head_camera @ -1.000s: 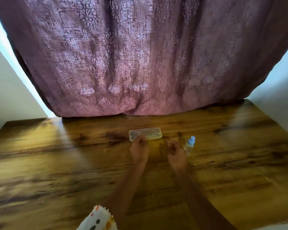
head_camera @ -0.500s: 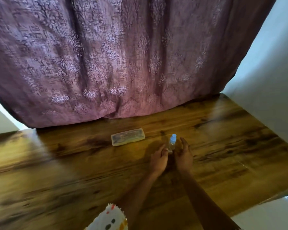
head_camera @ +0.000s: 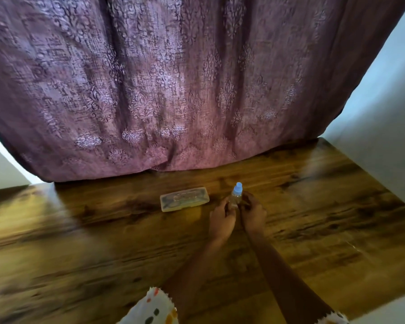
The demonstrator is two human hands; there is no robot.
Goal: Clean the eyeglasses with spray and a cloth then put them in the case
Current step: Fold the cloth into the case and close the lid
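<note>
A small clear spray bottle (head_camera: 236, 195) with a pale blue cap stands upright on the wooden table (head_camera: 80, 242). My left hand (head_camera: 221, 218) and my right hand (head_camera: 253, 212) close around its lower part from both sides. To the left of the bottle lies a clear plastic eyeglass case (head_camera: 184, 201), lid shut, with dark eyeglasses dimly visible inside. No cloth is in view.
A purple patterned curtain (head_camera: 161, 90) hangs behind the table and reaches its far edge. A pale wall (head_camera: 379, 113) stands at the right. White sleeves with coloured dots (head_camera: 152, 309) show at the bottom.
My hands left the case and moved right to the spray bottle; they now grip it from both sides. The camera view swung to the right.
</note>
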